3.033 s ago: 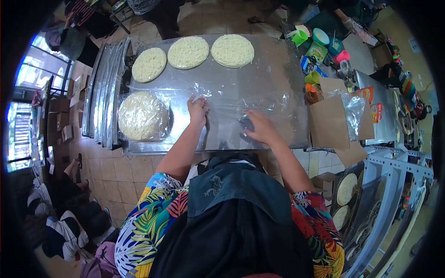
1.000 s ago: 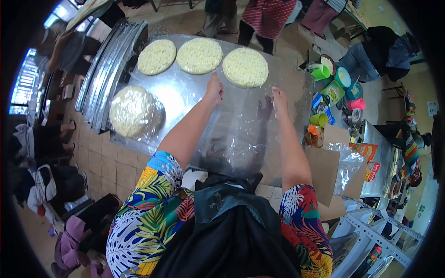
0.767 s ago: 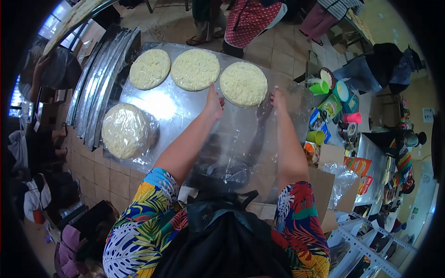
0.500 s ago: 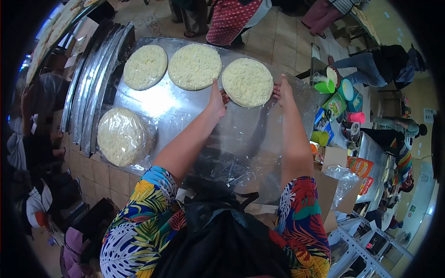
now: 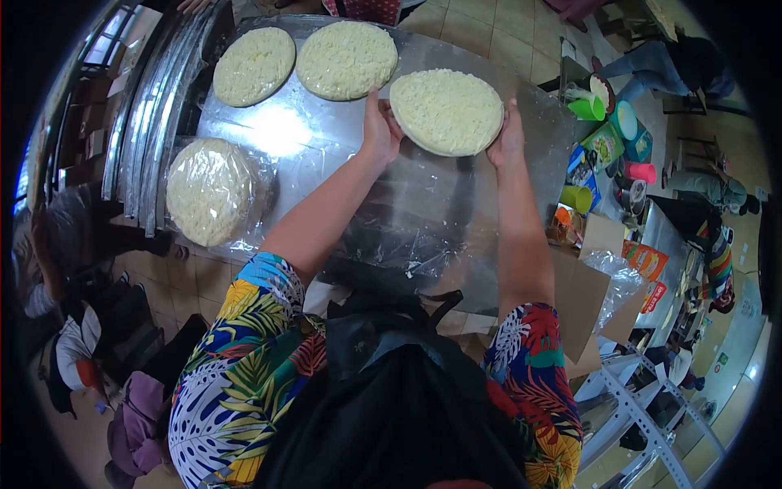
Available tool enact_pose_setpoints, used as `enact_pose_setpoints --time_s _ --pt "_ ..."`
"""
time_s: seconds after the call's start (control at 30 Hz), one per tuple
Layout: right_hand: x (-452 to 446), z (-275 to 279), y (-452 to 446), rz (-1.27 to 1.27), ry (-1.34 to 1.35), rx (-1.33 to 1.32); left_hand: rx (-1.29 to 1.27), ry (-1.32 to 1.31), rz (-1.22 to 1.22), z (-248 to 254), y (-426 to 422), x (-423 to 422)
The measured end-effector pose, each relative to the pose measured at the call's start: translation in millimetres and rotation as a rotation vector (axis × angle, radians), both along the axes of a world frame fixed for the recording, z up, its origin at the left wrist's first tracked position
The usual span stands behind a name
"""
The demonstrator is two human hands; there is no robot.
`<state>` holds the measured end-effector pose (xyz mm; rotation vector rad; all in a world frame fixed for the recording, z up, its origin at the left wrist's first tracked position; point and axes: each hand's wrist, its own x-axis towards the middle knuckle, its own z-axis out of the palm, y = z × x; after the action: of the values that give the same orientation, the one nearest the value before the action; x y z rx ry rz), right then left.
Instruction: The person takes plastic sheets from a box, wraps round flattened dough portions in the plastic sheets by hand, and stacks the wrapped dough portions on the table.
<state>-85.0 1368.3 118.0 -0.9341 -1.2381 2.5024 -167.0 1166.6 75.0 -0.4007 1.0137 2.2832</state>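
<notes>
Between both hands is a round pale disc with a crumbly white-yellow top (image 5: 446,112), raised off the metal table (image 5: 391,196). My left hand (image 5: 381,130) grips its left edge, and my right hand (image 5: 507,140) holds its right edge, the fingers partly hidden beneath. Just left of it lies a similar disc (image 5: 346,59), near the thumb of my left hand. Another disc (image 5: 254,67) rests at the table's back left. At the front left, a disc (image 5: 210,192) is covered in clear plastic film.
Film-wrapped metal trays (image 5: 155,122) stand along the table's left side. On the right are an open cardboard box (image 5: 577,297), green cups and bowls, a pink cup (image 5: 640,172) and a metal rack (image 5: 639,407). Other people stand around the room.
Both hands moved from the table's front to the right-hand disc, closed on its sides and lifted it. The view has shifted, and people in the background have moved.
</notes>
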Motion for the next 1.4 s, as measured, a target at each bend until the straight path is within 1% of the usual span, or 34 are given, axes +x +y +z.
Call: enact_pose_setpoints --time_s 0.13,0.17,0.2,0.3,0.37,0.43,0.53,0.6,0.67,0.73,0.77,0.8,0.83,0.87,0.93,0.97,1.03,1.07,1.13,1.17,1.23,1.27,1.33,1.4 --pt "45 -5 -21 -0.046 0.049 0.005 0.049 -0.034 0.069 -20 -16 32" --pt "59 -12 -24 -0.035 0.071 -0.053 0.068 -0.007 0.060 -23 -23 44" --pt "72 -14 -29 -0.023 0.091 -0.113 0.070 -0.004 0.058 -15 -29 58" --pt "118 -3 -51 -0.025 0.103 -0.169 0.118 -0.017 0.071 14 -55 107" --pt "148 -4 -66 -0.014 0.090 -0.185 0.083 -0.044 0.059 23 -74 136" --pt "174 -13 -79 -0.002 0.078 -0.200 0.095 -0.073 0.076 18 -90 158" --pt "198 -28 -94 0.033 0.036 -0.199 0.109 -0.106 0.067 8 -108 176" --pt "207 -32 -102 0.058 -0.066 -0.159 0.024 -0.150 0.043 6 -112 183" --pt "213 -30 -106 0.061 -0.055 -0.154 0.000 -0.120 0.014 8 -114 183" --pt "219 -33 -103 0.105 -0.246 -0.065 -0.024 -0.089 -0.016 8 -117 179" --pt "223 -33 -101 0.101 -0.244 -0.065 -0.188 0.015 -0.031 7 -119 176" --pt "228 -34 -97 0.097 -0.285 0.059 -0.353 0.120 -0.046 11 -119 177" --pt "234 -34 -92 0.093 -0.327 0.183 -0.449 0.125 0.037 20 -121 177" --pt "243 -33 -88 0.089 -0.326 0.182 -0.448 0.127 0.035 20 -121 179" --pt "267 -16 -82 -0.097 -0.341 0.442 -0.613 0.523 0.077 15 -120 183" --pt "283 -19 -76 -0.101 -0.341 0.442 -0.642 0.603 0.023 13 -118 191" --pt "311 -40 -62 -0.211 -0.517 1.136 -0.722 0.746 -0.196 17 -101 215" --pt "321 -51 -57 -0.216 -0.515 1.137 -0.666 0.919 -0.290 23 -88 232" --pt "333 -70 -48 -0.407 -0.439 0.784 -0.552 1.269 -0.524 31 -57 262" --pt "332 -74 -42 -0.409 -0.438 0.786 -0.492 1.445 -0.667 34 -40 275" --pt "328 -79 -29 -0.350 -0.486 0.742 -0.603 1.688 -0.845 15 -4 308" --pt "323 -81 -21 -0.356 -0.484 0.749 -0.596 1.694 -0.841 10 7 319" --pt "308 -84 -1 -0.154 -0.607 0.658 -0.839 1.843 -0.973 -4 31 333" --pt "297 -92 26 0.007 -0.559 0.502 -0.836 1.845 -0.964 -34 56 337"
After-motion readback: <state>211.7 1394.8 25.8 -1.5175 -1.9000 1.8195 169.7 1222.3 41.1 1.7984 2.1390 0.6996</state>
